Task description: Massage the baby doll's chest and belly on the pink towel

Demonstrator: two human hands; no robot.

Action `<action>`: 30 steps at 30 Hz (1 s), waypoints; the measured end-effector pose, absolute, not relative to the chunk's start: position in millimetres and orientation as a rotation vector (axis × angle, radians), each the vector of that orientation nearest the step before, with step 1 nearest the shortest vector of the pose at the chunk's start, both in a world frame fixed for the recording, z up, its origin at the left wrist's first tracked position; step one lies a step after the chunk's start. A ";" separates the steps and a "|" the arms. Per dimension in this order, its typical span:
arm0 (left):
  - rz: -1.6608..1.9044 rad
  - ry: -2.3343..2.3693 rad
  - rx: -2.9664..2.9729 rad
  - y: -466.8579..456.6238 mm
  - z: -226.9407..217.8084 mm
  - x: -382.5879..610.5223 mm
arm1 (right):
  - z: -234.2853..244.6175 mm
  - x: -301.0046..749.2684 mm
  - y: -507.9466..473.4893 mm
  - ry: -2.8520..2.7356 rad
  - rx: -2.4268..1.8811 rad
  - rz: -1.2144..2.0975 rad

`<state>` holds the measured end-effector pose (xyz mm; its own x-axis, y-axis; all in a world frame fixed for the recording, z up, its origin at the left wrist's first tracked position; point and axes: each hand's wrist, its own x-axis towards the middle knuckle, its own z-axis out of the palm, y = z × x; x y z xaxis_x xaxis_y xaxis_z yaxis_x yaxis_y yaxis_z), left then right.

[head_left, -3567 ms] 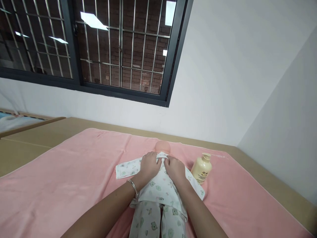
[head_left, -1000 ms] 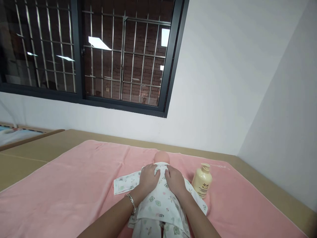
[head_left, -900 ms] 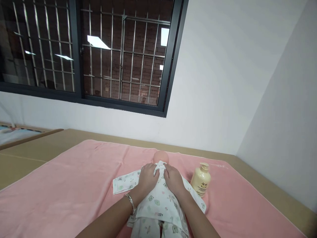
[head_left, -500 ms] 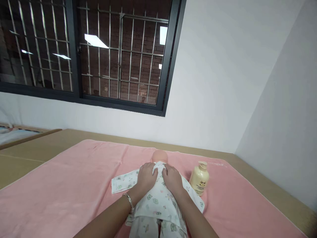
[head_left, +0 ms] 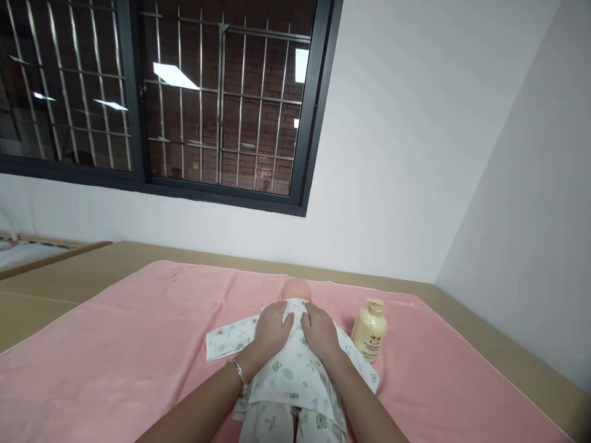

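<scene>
A baby doll (head_left: 297, 288) lies on a pink blanket (head_left: 138, 332), its head pointing away from me. It wears a white printed top (head_left: 292, 375) and matching trousers (head_left: 268, 424). My left hand (head_left: 273, 329) rests flat on the left shoulder side of the top, fingers stretched toward the doll's head. On the other shoulder side lies my right hand (head_left: 320, 329), also flat with its fingers extended. Both thumbs point inward across the upper body, a small gap between them. One sleeve (head_left: 231, 338) spreads out to the left, and the other slants down to the right.
A pale yellow pump bottle (head_left: 370, 330) stands on the blanket just right of the doll. The blanket covers a tan surface (head_left: 104, 261) that meets a white wall (head_left: 392, 154). Above is a dark-framed window (head_left: 302, 123) with metal bars behind it.
The view has shifted very slightly. The fingers have moved a little on the top near the neckline, where the collar now looks flatter; otherwise both hands stay in place.
</scene>
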<state>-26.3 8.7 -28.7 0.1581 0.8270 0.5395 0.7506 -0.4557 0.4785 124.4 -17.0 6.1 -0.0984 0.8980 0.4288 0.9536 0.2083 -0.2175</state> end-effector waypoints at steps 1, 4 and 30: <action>1.191 1.566 2.300 10.0 -29.2 -26.5 | 6.4 125.7 -16.2 -2.040 -1.679 -0.147; 1.219 1.467 2.294 12.6 -30.7 -27.7 | 7.0 127.0 -17.1 -2.068 -1.653 -0.140; 1.200 1.577 2.259 9.8 -30.2 -25.4 | 0.6 126.4 -18.1 -1.845 -1.765 -0.080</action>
